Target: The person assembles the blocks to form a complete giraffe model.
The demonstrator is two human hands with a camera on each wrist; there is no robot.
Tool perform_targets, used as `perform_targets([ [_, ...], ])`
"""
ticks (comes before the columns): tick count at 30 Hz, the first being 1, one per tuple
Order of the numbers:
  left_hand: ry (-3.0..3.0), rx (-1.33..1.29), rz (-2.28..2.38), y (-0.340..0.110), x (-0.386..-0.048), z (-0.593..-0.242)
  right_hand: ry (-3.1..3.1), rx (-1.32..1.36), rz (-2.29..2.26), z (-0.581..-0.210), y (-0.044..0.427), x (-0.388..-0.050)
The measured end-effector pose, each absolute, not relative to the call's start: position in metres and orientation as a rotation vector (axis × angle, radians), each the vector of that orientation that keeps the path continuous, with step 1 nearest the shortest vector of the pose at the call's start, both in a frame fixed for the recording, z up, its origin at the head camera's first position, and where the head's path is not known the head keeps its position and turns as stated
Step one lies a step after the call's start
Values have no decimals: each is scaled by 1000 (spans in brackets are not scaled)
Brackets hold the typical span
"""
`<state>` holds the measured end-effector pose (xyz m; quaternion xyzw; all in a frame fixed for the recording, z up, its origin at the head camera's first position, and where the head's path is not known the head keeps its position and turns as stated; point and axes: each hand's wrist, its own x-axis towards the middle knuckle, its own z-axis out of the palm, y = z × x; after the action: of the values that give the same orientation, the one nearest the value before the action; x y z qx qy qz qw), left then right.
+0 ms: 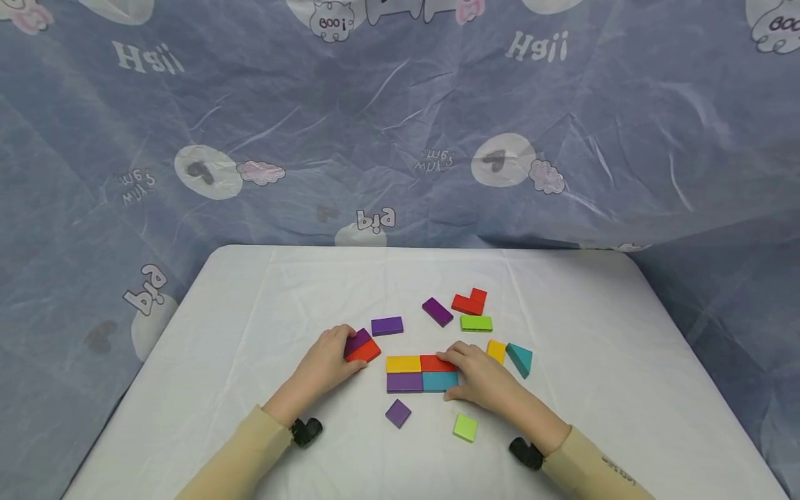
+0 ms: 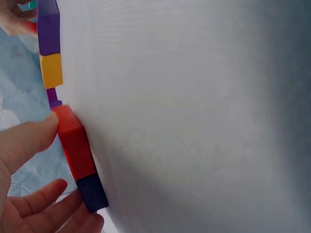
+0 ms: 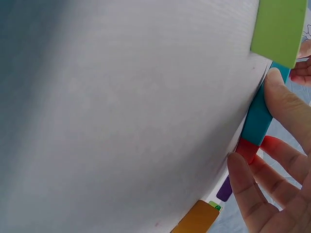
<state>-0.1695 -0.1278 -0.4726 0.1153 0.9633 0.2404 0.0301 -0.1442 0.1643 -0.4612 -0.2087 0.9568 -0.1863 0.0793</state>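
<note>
The left hand (image 1: pixel 325 362) has thumb and fingers bent round a touching pair, the outer red block (image 1: pixel 364 353) and the outer purple block (image 1: pixel 357 341), at about ten o'clock from a four-block rectangle (image 1: pixel 417 378) on the white worktop (image 1: pixel 300 292); gripping across both presumably keeps them together as one piece. The right hand (image 1: pixel 481 376) pinches the rectangle's three-o'clock end between thumb and fingers, thumb against the teal block (image 1: pixel 440 382) and fingers at the inner red block (image 1: pixel 432 363), probably to stop the rows spreading. Within the rectangle, the yellow block (image 1: pixel 403 364) sits at ten o'clock and the inner purple block (image 1: pixel 404 383) at eight, set edge to edge with their neighbours. A loose purple square (image 1: pixel 398 413) lies near seven o'clock and a green square (image 1: pixel 465 428) between four and five, both well apart, perhaps leaving the hands room.
</note>
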Motion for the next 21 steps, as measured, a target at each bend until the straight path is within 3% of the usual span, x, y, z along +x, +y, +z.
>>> perform_targets([
  [10,2816,495,715,-136,-170,-466,2856,-603,-563,-460,164,-145],
  [16,2936,703,600,-137,-159,-466,2849,-600,-558,-461,164,-145],
  [21,2984,725,471,-133,-149,-462,2850,-624,-568,-461,165,-145],
])
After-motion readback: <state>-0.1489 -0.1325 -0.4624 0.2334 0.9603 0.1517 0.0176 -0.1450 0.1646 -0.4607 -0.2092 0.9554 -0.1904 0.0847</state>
